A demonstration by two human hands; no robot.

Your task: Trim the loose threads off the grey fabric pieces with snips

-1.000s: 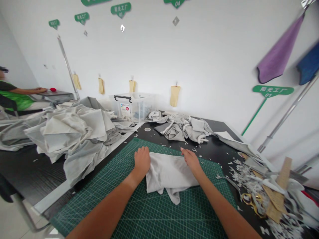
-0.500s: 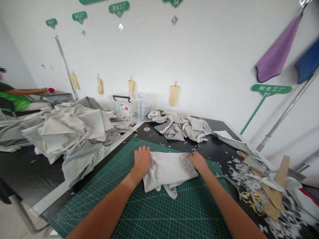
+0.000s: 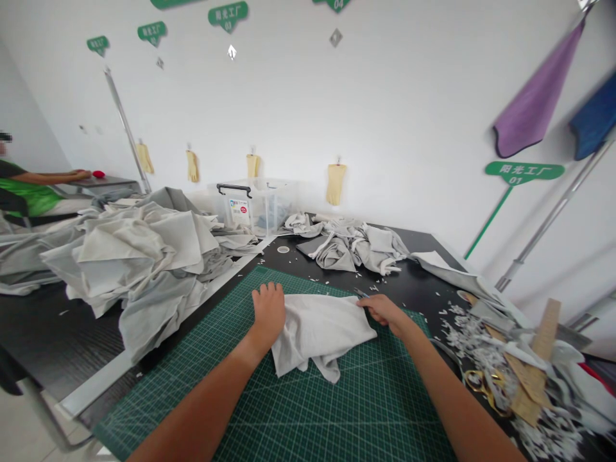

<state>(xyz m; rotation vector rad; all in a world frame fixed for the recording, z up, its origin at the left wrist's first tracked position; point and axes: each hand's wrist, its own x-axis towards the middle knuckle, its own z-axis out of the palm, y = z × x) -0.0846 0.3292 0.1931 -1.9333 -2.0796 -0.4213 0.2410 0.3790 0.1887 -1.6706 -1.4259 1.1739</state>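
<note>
A light grey piece of cloth (image 3: 322,327) lies folded and wrinkled on the green cutting mat (image 3: 308,430). My left hand (image 3: 269,314) is closed on its upper left edge. At the upper right corner of the cloth is my right hand (image 3: 385,311), with its fingers wrapped round small thread snips (image 3: 362,293). The snips' slim bluish tips point up and left, past the cloth's edge. Whether the right fingertips also pinch the corner, I cannot tell. Loose folds of the cloth hang toward me at its lower side.
A large heap of grey cloths (image 3: 139,250) lies to the left. More cloths (image 3: 356,244) and a clear plastic box (image 3: 260,208) stand behind the mat. At right are white scraps (image 3: 466,340), gold-handled scissors (image 3: 486,385) and a wooden strip (image 3: 546,333). A person (image 3: 38,192) sits far left.
My left hand has shifted slightly left, and the cloth with it. My right hand has moved a little right and turned, so more of the cloth's right side shows.
</note>
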